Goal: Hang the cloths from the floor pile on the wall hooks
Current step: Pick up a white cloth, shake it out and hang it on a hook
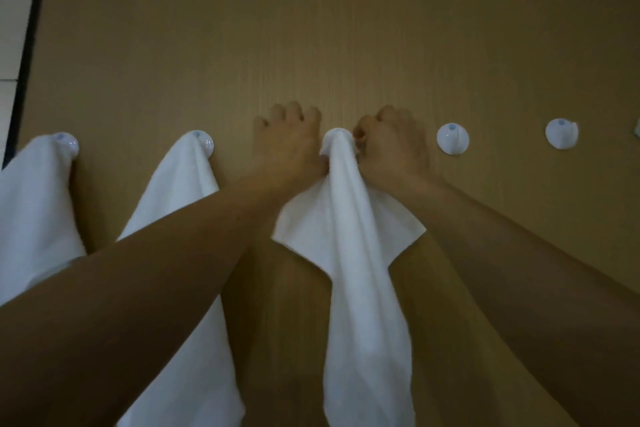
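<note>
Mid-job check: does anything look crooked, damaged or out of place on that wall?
Nothing stands out. The left hand and right hand hold the third cloth; the two hung cloths and bare hooks sit level.

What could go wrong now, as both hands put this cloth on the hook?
Only a small bunched corner of the white cloth covers the middle hook, so it may slip off once the left hand and right hand let go. Tugging downward might loosen the hook from the wood panel.

two hooks [452, 138] on the right stand uncovered, bare wall [346, 28] around them; hung cloths [187, 191] crowd the left.
</note>
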A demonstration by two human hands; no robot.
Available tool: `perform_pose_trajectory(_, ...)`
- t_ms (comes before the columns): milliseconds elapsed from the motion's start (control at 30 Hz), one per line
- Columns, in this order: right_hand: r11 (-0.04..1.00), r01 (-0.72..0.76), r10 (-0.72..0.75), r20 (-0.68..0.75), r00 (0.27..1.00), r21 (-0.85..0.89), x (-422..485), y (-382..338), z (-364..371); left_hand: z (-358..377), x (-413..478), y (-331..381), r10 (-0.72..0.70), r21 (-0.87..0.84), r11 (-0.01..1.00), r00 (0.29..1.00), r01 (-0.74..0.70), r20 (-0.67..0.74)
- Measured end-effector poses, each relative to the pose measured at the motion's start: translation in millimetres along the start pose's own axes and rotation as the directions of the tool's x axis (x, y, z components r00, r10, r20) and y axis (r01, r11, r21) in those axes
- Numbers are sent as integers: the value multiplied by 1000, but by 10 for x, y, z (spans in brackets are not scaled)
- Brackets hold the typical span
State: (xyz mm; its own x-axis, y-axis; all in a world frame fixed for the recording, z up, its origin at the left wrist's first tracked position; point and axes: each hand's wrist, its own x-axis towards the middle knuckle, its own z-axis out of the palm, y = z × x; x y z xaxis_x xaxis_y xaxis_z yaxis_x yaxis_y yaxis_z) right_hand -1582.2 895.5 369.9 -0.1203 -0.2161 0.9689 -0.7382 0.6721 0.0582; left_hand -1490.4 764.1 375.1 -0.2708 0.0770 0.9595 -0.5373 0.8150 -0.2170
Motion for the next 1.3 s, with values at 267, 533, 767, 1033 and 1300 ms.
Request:
perform_pose_trajectory(267,827,-168,70,198,978,537,-188,-34,78,-4,-146,65,-70,-764,605,970,226,231)
perform_pose_trajectory(533,907,-118,42,192,980,404,-147,-111,85,-133,-95,127,-31,-707,656,945,266,326)
perform_pose_trajectory(767,672,-415,227,363,904,613,-176,-127,-15,-129,-182,99,-62,-749,481,869,457,490)
perform_pose_trajectory(1033,665,-420,259,337,905,617,-541,-347,0,-36,-480,108,-41,-704,610,902,364,431)
perform_pose_trajectory(1300,643,-273,187,200,962,715,-972,-206,247,110,-794,279,-96,-679,663,935,317,342)
